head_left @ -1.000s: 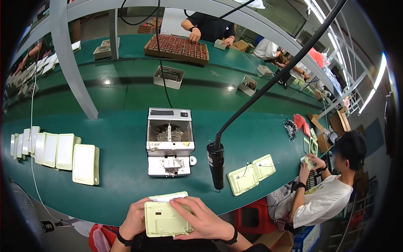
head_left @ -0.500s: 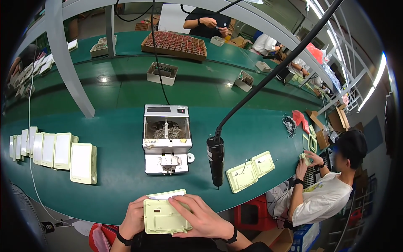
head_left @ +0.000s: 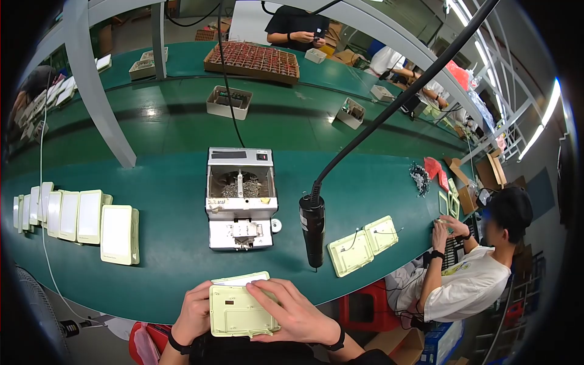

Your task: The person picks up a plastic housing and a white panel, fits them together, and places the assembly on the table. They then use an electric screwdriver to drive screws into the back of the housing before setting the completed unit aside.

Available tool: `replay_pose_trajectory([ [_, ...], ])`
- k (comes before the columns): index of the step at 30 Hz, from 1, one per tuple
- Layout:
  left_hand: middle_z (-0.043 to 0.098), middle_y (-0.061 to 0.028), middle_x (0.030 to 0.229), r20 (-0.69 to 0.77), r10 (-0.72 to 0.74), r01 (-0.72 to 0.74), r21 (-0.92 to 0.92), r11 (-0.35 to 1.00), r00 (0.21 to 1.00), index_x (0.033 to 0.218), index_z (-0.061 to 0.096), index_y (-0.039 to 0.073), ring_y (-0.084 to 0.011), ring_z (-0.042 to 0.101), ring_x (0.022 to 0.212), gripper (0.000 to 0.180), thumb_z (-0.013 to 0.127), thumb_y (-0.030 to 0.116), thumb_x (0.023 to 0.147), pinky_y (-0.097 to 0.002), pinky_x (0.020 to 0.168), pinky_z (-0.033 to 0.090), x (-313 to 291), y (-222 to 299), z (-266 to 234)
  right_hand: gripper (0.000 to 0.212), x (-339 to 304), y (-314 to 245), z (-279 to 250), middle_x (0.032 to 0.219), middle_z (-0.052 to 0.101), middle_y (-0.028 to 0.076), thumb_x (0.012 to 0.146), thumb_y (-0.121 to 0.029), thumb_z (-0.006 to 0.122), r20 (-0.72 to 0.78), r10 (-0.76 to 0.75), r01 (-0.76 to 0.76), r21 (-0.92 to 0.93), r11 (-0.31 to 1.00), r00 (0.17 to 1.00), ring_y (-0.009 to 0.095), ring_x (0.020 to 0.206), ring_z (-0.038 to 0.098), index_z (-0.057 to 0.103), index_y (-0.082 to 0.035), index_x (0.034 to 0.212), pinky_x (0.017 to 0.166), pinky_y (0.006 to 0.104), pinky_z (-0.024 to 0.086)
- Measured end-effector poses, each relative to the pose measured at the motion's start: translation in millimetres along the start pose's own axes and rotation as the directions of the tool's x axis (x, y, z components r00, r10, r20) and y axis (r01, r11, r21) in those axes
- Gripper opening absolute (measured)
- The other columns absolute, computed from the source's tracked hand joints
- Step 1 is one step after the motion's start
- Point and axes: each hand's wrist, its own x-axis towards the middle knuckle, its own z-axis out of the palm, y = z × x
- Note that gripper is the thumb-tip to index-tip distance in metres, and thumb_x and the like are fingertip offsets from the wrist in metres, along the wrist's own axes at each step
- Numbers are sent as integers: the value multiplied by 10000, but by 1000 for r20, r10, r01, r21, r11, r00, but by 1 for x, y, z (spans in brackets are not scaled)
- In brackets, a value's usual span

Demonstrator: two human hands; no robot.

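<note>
A pale green plastic casing [head_left: 244, 311] is held upright near the table's front edge, its inner side with ribs and a small dark slot facing me. Behind its top edge shows a second pale green piece with a white panel [head_left: 241, 279]. My left hand [head_left: 196, 309] grips the left side, fingers curled round the edge. On the right, my right hand [head_left: 295, 310] closes over the casing, its index finger lying across the top corner. Just beyond hangs a black electric screwdriver [head_left: 312, 234], tip down, with neither hand on it.
A screw feeder [head_left: 241, 198] filled with loose screws stands mid-table. Stacked panels [head_left: 118, 234] line the left; two open casing halves [head_left: 351, 252] with wires lie right. Another person [head_left: 468, 274] works at the right. Parts bins [head_left: 229, 102] sit on the green belt beyond.
My hands and the casing stay almost in place, with only a slight shift of the view. The bins beyond have slid a little left. The person across has lowered their hands.
</note>
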Motion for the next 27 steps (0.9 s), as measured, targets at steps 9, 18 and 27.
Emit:
replay_pose_trajectory([
  [9,766,-75,966,53,-87,88,-19,996,995,973,763,1,-275,710,858,253,843,51,738,-363,732,593,5,2,1,1007,1,-2,6,1484,508,194,795,-421,929,35,-60,59,28,998,998,402,1313,526,482,55,1562,1114,493,483],
  [18,762,-114,924,3,-29,29,-53,998,1000,966,768,-14,-297,685,810,203,811,58,781,-369,702,548,0,0,2,976,0,-1,7,1470,516,195,835,-424,888,-5,-39,39,-37,999,999,381,1314,525,459,32,1583,1121,478,462],
  [27,779,-155,1060,-35,-55,50,-117,992,998,1054,782,-8,-366,738,952,301,844,56,767,-398,826,606,-8,-3,6,1017,2,2,6,1453,532,206,776,-412,940,-17,-1,0,-55,998,1000,398,1287,539,492,50,1563,1085,476,497],
])
